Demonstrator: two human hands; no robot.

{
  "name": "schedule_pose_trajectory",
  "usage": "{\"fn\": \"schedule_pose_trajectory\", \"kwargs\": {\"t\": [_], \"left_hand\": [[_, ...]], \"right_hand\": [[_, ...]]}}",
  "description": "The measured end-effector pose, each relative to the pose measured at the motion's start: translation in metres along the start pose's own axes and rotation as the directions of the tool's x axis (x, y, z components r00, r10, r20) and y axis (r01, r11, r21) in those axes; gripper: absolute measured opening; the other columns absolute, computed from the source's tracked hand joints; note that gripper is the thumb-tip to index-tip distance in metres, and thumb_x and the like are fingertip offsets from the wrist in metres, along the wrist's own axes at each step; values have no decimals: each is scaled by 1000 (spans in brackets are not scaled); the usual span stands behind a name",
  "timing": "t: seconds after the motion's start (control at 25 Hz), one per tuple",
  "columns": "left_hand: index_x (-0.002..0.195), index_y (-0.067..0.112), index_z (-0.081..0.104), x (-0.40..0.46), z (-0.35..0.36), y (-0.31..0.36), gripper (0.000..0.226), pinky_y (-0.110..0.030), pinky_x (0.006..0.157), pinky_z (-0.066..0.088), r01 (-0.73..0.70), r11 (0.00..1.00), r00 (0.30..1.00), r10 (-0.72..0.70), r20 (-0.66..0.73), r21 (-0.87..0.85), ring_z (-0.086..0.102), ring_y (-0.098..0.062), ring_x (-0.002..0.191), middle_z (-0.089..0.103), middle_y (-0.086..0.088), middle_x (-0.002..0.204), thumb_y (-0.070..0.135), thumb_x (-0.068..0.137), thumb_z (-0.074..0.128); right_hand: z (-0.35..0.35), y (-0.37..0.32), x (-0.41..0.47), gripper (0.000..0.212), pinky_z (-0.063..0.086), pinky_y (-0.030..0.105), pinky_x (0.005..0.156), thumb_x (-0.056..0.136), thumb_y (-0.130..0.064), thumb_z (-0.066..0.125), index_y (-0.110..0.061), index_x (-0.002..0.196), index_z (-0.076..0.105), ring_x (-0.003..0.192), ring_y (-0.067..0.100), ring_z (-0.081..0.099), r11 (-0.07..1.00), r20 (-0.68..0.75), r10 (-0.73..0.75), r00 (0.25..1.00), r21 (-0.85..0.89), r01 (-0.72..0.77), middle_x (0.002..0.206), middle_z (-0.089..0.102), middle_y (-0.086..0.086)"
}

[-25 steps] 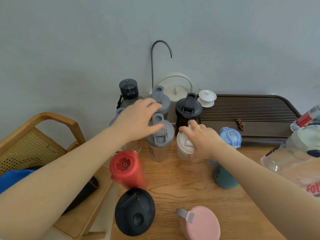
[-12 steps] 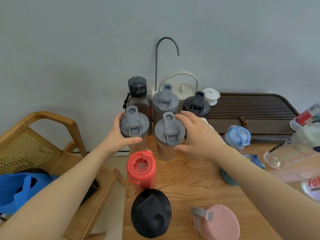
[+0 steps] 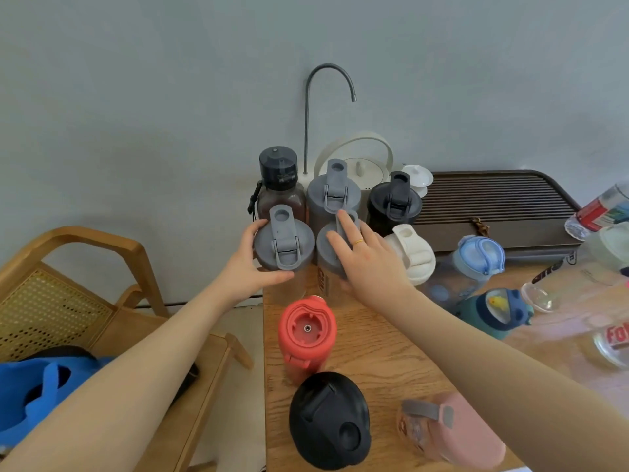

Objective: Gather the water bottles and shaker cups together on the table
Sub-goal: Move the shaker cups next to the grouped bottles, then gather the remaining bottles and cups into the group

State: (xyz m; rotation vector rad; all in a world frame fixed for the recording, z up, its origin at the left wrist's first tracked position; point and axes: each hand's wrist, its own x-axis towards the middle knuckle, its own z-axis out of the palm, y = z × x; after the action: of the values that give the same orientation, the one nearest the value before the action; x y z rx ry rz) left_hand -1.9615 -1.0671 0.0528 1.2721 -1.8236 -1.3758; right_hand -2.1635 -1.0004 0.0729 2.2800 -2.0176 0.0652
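1. Behind the cluster a white kettle with an arched handle (image 3: 360,165) is seen against the wall, a thin curved grey spout pipe (image 3: 308,107) rising beside it, and a small white lidded cup (image 3: 418,178) sits at the corner of a dark slatted tea tray (image 3: 497,199).
2. Left of the wooden table (image 3: 374,356) a rattan-backed wooden chair (image 3: 68,267) is seen, with a blue bag (image 3: 37,393) on its seat.
3. The near side of the table is crowded: a red-lidded bottle (image 3: 307,330), a black-lidded shaker (image 3: 329,422) and a pink-lidded cup (image 3: 456,430) stand between the camera and the grey cups.
4. At the right edge clear plastic bottles (image 3: 578,294) are cut off and blurred; their labels cannot be read fully.
5. The front-right grey-lidded shaker cup (image 3: 328,264) is largely hidden under the right hand (image 3: 367,264); whether the thumb is hooked on it cannot be told.
6. The right hand's fingers are laid out straight and slightly spread over that lid, a gold ring on one finger.
7. The front-left grey-lidded shaker cup (image 3: 284,247) is gripped by the left hand (image 3: 250,264), thumb and fingers curled round the lid's rim, at the table's far left corner.
8. Just behind, a dark translucent bottle with black cap (image 3: 279,185), a third grey-lidded shaker (image 3: 333,195) and a black shaker cup (image 3: 393,202) stand in a row by the wall.
9. To the right a white-lidded shaker (image 3: 413,253), a blue-lidded clear bottle (image 3: 476,264) and a teal bottle (image 3: 493,311) are packed close.
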Motion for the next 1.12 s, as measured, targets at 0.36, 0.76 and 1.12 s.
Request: {"fn": "schedule_pose_trajectory", "kwargs": {"t": [0.36, 0.76, 1.12], "left_hand": [[140, 15, 28, -9, -2, 39, 92, -33, 110, 16, -326, 794, 910, 410, -55, 513, 16, -21, 139, 20, -7, 153, 54, 65, 65], [145, 26, 18, 24, 57, 78, 73, -37, 107, 33, -568, 215, 816, 273, 510, 794, 11, -21, 142, 10, -4, 157, 43, 85, 56], [139, 20, 34, 23, 60, 80, 61, -45, 100, 44, -564, 317, 821, 316, 476, 763, 18, -23, 139, 25, -2, 153, 31, 85, 60]], "right_hand": [[-13, 85, -38, 90, 25, 46, 111, 71, -56, 63, -15, 142, 26, 137, 34, 29, 971, 108, 191, 976, 128, -204, 153, 22, 13], [1, 75, -41, 90, 47, 39, 82, 69, -33, 77, -12, 136, 21, 108, 34, 49, 946, 160, 324, 932, -38, -322, 130, 40, 11], [2, 80, -39, 87, 47, 40, 82, 72, -45, 71, -14, 137, 21, 107, 33, 52, 969, 130, 248, 960, -37, -246, 128, 43, 11]]}}
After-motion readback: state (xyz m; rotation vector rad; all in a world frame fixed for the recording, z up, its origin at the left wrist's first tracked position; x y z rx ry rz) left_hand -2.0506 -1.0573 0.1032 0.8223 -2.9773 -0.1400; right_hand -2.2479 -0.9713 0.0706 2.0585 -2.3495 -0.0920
